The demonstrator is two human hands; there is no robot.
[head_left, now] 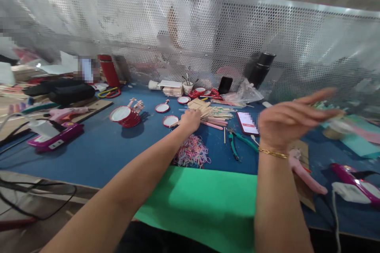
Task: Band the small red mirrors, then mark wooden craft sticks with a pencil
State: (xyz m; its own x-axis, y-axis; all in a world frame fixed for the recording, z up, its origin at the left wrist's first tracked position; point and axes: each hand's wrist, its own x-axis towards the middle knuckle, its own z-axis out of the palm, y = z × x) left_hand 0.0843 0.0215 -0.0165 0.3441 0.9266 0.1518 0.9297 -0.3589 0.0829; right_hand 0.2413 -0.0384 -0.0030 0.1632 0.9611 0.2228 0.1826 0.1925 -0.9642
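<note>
My left hand (191,120) reaches out to a pile of flat wooden sticks (218,112). Its fingers are curled down at the pile's left side, and what they grip is hidden. Just below that hand lies a tangled heap of multicoloured small loops (193,151). On the right, my right hand (292,120) is raised above the table, smeared a little by motion. Its fingers are stretched out and apart, with nothing visible in them. Under my forearms lies a green sheet (204,201) at the table's near edge.
Small red-rimmed white discs (170,121) lie left of the sticks, beside a red-rimmed stack (124,116). Teal-handled pliers (234,146), a phone (247,122) and a pink glue gun (305,172) are to the right. A perforated metal screen (190,27) stands behind.
</note>
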